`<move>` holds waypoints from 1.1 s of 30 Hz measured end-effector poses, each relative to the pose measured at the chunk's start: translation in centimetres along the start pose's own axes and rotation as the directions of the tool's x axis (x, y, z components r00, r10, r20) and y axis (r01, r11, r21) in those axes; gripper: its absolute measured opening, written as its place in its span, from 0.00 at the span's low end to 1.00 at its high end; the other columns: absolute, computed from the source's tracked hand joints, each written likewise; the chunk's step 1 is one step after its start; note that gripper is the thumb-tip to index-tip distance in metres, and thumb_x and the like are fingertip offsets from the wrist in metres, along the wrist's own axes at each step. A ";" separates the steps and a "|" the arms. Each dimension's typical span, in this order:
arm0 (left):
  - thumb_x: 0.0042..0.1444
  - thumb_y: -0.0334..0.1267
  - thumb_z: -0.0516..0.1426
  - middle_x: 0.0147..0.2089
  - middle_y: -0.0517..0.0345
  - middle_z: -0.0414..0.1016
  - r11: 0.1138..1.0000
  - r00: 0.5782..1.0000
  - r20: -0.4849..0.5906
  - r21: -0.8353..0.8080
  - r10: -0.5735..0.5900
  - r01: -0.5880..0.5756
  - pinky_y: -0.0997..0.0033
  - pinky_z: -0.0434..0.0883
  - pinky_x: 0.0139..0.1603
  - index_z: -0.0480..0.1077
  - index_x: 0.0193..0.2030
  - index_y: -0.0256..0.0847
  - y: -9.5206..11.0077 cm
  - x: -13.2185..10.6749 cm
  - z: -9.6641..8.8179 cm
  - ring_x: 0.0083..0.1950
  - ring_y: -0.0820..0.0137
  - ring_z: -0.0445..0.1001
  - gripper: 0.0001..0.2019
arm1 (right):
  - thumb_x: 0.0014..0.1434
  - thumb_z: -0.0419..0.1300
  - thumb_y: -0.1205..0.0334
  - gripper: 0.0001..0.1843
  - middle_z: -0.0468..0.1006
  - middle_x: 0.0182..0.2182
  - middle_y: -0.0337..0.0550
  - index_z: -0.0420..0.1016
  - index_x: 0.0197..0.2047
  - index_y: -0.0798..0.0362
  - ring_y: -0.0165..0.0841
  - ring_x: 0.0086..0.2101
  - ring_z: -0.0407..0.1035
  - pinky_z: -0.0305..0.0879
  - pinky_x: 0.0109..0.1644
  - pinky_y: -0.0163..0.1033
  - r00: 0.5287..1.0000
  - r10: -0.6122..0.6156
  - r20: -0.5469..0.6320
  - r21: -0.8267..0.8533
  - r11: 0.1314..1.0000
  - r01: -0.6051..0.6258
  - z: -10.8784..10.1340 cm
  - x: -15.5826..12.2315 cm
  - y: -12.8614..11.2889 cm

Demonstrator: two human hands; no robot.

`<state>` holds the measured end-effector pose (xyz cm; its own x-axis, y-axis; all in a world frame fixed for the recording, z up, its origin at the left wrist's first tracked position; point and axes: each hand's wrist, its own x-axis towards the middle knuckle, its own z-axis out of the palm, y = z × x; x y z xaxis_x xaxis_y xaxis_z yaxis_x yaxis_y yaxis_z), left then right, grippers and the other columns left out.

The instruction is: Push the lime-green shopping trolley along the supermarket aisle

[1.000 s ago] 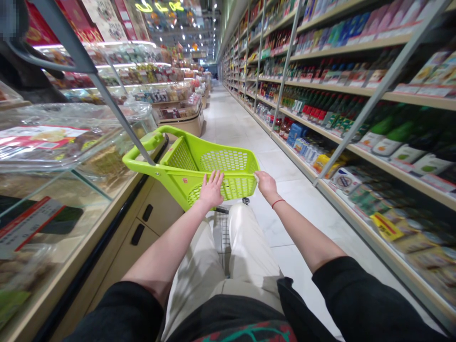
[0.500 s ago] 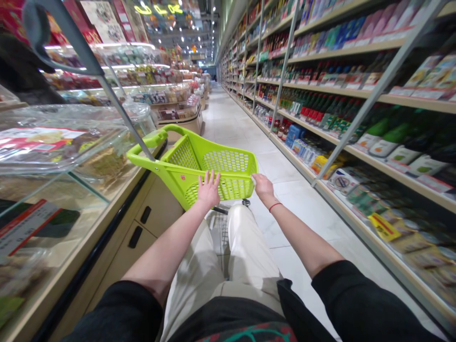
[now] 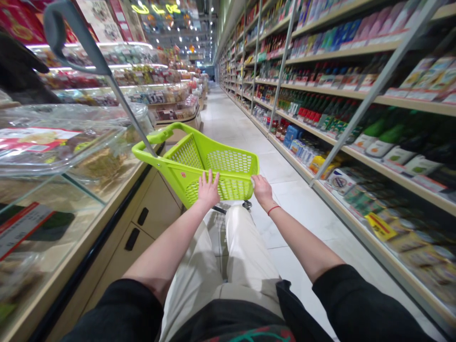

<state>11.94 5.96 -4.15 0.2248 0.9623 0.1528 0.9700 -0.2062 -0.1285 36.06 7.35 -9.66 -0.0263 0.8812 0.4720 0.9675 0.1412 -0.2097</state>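
A bright green shopping cart (image 3: 233,161) with perforated basket walls stands in front of me, turned sideways. My left hand (image 3: 208,189) lies on its near wall, palm down with the fingers spread. At the basket's right end, my right hand (image 3: 262,190) has its fingers curled closed. A small whitish bit shows at those fingertips, too small to make out, and the hand is close to or touching the basket corner. From the cart's left end a long grey pole with a hooked handle (image 3: 103,64) leans up and left.
Shelves (image 3: 356,92) of bottles, cans and packets line the right side. On the left runs a glass-fronted counter (image 3: 138,209) with packaged food on top. A tiled aisle (image 3: 221,114) stretches ahead. A dark-clothed figure (image 3: 24,71) is partly visible at far left.
The cart appears slightly further right relative to the counter and shelves, and its pole has shifted right in view. Both hands keep nearly the same pose.
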 end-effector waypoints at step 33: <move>0.56 0.28 0.49 0.77 0.42 0.50 0.967 0.975 -0.078 -0.137 0.207 -0.216 0.51 0.45 0.77 0.50 0.74 0.28 2.0 -2.1 1.3 0.78 0.60 0.46 0.36 | 0.64 0.51 0.75 0.24 0.80 0.53 0.53 0.72 0.61 0.56 0.38 0.51 0.75 0.72 0.58 0.41 0.947 -0.317 -0.057 0.194 0.927 0.322 1.4 -1.3 -7.5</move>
<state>13.28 3.74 -6.02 0.4274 0.8819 0.1989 0.9017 -0.4317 -0.0232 28.45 5.76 -9.96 -0.3177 0.7638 0.5618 0.8391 0.5024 -0.2086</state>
